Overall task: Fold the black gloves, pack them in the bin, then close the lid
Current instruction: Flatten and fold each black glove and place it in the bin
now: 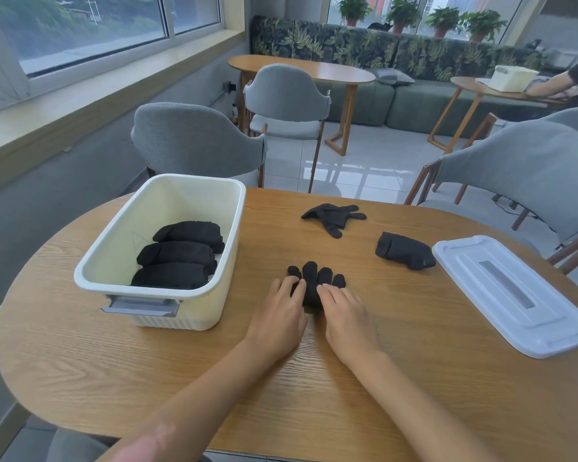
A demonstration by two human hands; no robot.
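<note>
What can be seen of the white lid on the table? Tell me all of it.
The white lid is a rounded rectangle that looks like plastic, with a raised rim, a stepped centre panel and a grey strip set along its middle. It lies flat near the right edge of the wooden table, off the bin. Neither hand touches it; a folded black glove lies just beside its far left corner.

I am reaching both bare forearms forward, my left hand (278, 315) and right hand (347, 316) lying side by side, palms down, fingers stretched flat and pressing downward.
</note>
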